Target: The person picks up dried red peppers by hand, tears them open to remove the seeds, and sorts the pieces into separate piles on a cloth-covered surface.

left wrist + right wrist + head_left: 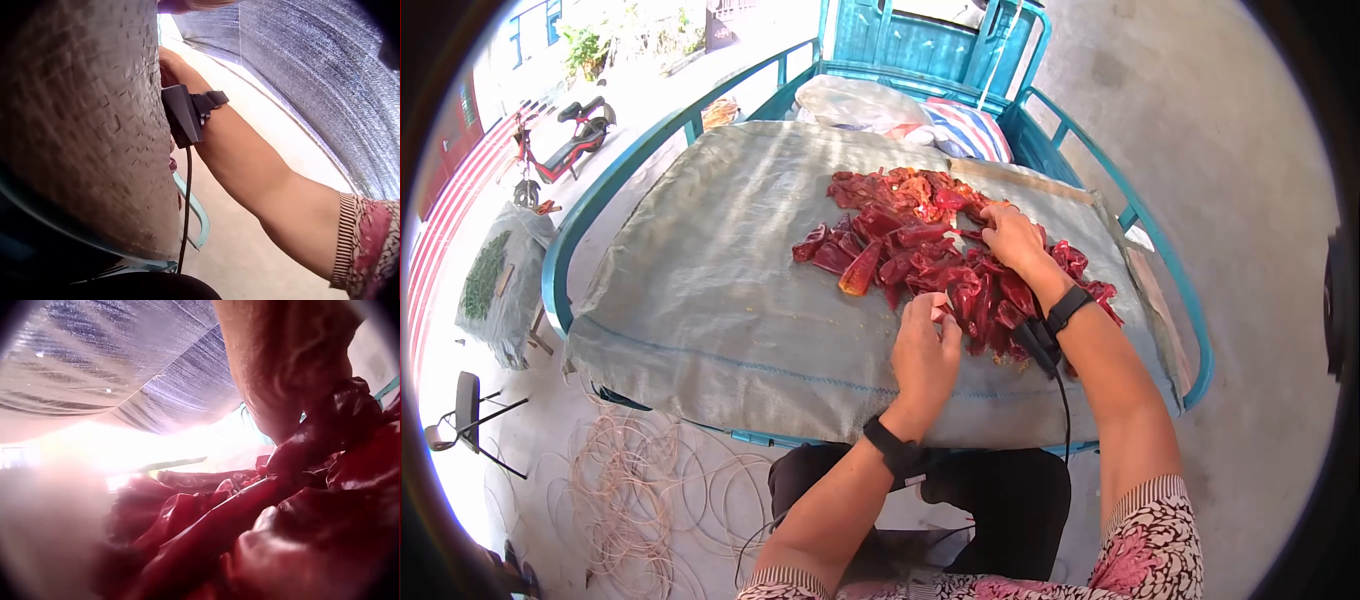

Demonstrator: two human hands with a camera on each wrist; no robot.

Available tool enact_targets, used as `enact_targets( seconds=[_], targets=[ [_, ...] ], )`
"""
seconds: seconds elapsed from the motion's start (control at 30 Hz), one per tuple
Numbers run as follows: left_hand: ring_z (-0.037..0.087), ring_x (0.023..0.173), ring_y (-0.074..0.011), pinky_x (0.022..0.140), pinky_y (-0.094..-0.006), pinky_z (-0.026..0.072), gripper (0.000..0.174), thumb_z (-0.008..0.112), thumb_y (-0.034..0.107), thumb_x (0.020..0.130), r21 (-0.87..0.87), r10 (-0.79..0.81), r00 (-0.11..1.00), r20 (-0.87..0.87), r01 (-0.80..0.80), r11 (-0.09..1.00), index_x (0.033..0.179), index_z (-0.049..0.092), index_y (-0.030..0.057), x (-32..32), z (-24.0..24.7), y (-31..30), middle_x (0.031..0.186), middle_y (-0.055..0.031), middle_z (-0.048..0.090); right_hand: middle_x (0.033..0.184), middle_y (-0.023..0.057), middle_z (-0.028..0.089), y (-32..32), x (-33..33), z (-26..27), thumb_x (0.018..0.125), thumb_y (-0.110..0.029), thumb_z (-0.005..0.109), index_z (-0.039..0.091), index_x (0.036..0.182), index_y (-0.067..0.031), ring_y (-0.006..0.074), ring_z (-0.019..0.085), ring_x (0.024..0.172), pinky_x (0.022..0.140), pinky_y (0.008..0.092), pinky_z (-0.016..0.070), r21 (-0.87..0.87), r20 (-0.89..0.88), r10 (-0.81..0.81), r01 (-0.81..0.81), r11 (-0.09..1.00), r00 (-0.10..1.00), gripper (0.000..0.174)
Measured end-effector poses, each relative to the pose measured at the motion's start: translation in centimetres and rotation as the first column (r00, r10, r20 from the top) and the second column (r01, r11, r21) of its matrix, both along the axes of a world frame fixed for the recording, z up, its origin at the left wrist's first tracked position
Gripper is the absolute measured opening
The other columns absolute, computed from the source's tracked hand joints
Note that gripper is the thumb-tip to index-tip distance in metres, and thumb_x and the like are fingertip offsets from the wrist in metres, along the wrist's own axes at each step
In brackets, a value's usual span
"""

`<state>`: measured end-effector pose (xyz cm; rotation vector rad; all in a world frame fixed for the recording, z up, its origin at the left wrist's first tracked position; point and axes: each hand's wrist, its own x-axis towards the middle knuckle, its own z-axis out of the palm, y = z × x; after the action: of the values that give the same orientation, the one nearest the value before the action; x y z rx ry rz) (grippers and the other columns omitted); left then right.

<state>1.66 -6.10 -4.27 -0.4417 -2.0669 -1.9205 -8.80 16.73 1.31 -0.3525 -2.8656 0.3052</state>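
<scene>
In the head view my right hand (1015,240) is over the far right part of a heap of wrinkled, dark red dried peppers (920,240). Its fingers bend down onto a dried red pepper between the two parts of the heap. From the right wrist, glossy peppers (206,531) fill the foreground below that hand (287,369). My left hand (927,350) hovers at the near edge of the heap, fingers curled, a bit of red by the thumb; I cannot tell whether it is pinched. Flatter, torn-looking pepper pieces (900,190) form the far part.
A grey woven sheet (700,270) covers the bed of a blue cart with side rails (1155,240). Sacks (860,105) lie at its far end. Loose cord (625,490) and a folding chair (470,415) are on the ground to the left, a red scooter (570,150) beyond.
</scene>
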Motion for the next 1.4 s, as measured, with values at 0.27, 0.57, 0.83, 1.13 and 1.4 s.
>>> enact_targets(
  seconds=[0.27,0.57,0.83,1.13,1.4],
  targets=[
    [0.053,0.066,-0.0175,0.063,-0.0319,0.0461,0.028,0.064,0.002,0.087,-0.022,-0.010,1.000,-0.020,0.010,1.000,0.114,0.061,0.0027,0.3,-0.3,0.0,0.095,-0.0083,0.062,0.147,0.0182,0.046,0.4,-6.5,-2.6,0.087,-0.012,0.060,0.040,0.150,-0.0140,0.0421,0.044,0.134,0.111,0.0460,0.0391,0.122,-0.076,0.318,-0.308,0.944,0.945,0.066],
    [0.057,0.076,-0.0216,0.066,-0.0335,0.0473,0.029,0.064,0.003,0.088,0.025,-0.037,0.999,-0.010,0.037,0.999,0.116,0.060,0.0029,0.1,-0.3,-0.2,0.097,-0.0114,0.062,0.109,0.0117,0.064,-4.0,-4.1,1.8,0.084,-0.026,0.073,0.064,0.108,-0.0141,0.0342,0.061,0.108,0.088,0.0469,0.0491,0.211,0.013,0.127,-0.127,0.969,0.992,0.028],
    [0.060,0.087,-0.0325,0.075,-0.0417,0.0495,0.026,0.061,0.008,0.090,0.040,-0.054,0.998,-0.023,0.055,0.998,0.116,0.057,0.0048,-0.2,-0.7,-0.1,0.102,-0.0159,0.060,0.098,0.0140,0.072,-4.3,2.8,5.4,0.093,-0.035,0.065,0.064,0.109,-0.0123,0.0373,0.067,0.094,0.083,0.0475,0.0500,-0.015,-0.254,0.086,-0.093,0.996,0.963,0.028],
    [0.061,0.089,-0.0284,0.077,-0.0382,0.0499,0.027,0.064,0.007,0.088,0.018,0.020,0.997,-0.080,-0.018,1.000,0.115,0.060,0.0035,-0.3,-1.1,0.3,0.101,-0.0142,0.063,0.094,0.0118,0.073,-2.5,3.4,6.0,0.087,-0.030,0.068,0.072,0.101,-0.0085,0.0270,0.069,0.089,0.082,0.0390,0.0518,-0.119,0.016,0.235,-0.231,0.966,0.972,0.026],
    [0.061,0.086,-0.0260,0.074,-0.0363,0.0489,0.025,0.062,0.005,0.088,0.039,-0.044,0.999,0.030,0.043,0.998,0.113,0.060,0.0014,-0.1,-0.5,0.0,0.099,-0.0149,0.062,0.112,0.0190,0.069,-7.3,-2.7,0.1,0.086,-0.015,0.064,0.061,0.130,-0.0111,0.0383,0.065,0.101,0.089,0.0449,0.0524,0.026,-0.233,0.511,-0.520,0.854,0.828,0.044]
  ],
)
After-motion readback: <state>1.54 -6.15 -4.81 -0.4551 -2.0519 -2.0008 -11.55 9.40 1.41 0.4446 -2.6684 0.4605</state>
